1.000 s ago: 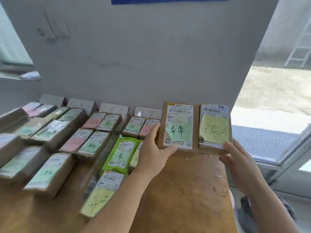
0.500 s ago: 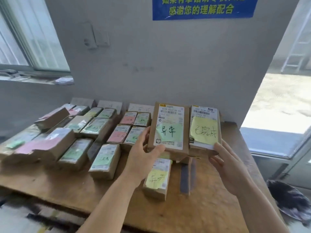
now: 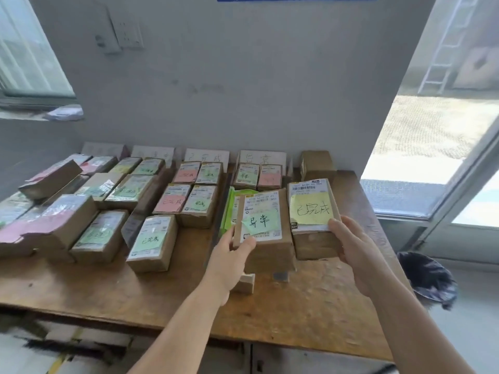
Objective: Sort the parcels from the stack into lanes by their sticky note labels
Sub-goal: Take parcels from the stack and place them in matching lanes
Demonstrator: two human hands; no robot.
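While both parcels are held up above the tabletop's right half, the left hand [image 3: 229, 259] grips the green-noted parcel [image 3: 263, 228] at its lower left corner, thumb curled over the label. Touching it on the right, the yellow-noted parcel [image 3: 313, 220] is held by the right hand [image 3: 356, 252], thumb on its front, fingers behind. Sorted parcels [image 3: 167, 206] lie in rows toward the tabletop's [image 3: 135, 298] far edge, below paper lane signs [image 3: 206, 156].

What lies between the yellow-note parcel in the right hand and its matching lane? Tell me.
Nothing solid blocks it in the air. The right hand holds the yellow-note parcel, whose characters appear to match the third lane card. The green-note parcel in the left hand sits between them, so lift over it.
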